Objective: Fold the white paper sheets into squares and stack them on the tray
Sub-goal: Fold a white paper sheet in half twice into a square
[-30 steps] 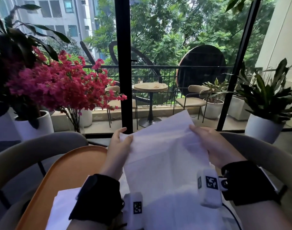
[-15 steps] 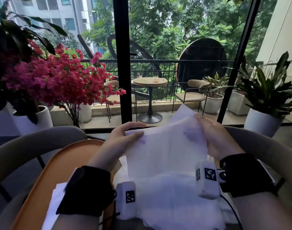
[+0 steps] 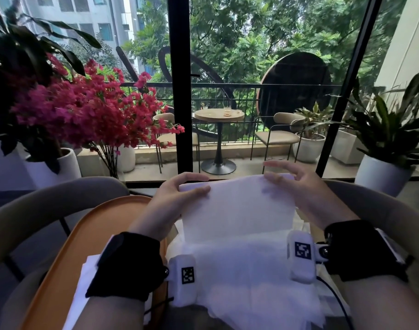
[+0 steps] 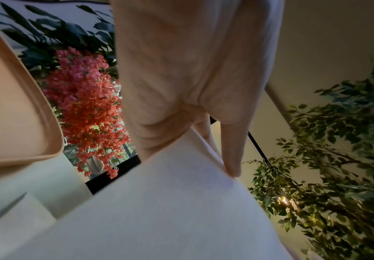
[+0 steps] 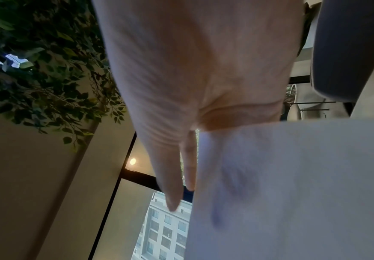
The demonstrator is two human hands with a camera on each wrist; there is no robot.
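Left hand (image 3: 172, 198) pinching folded white paper sheet (image 3: 237, 208) at top corner. Right hand (image 3: 296, 186) gripping opposite corner. Orange tray (image 3: 68, 263) just left.

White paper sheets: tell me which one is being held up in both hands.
The sheet in the middle, its top edge pinched by the left hand and right hand. The other paper lies flat on the orange tray, untouched.

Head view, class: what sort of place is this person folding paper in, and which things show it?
Probably a café or lounge seating area beside a balcony: a small round table with drinks and cushioned chairs outside the glass, potted plants around, and an orange tray.
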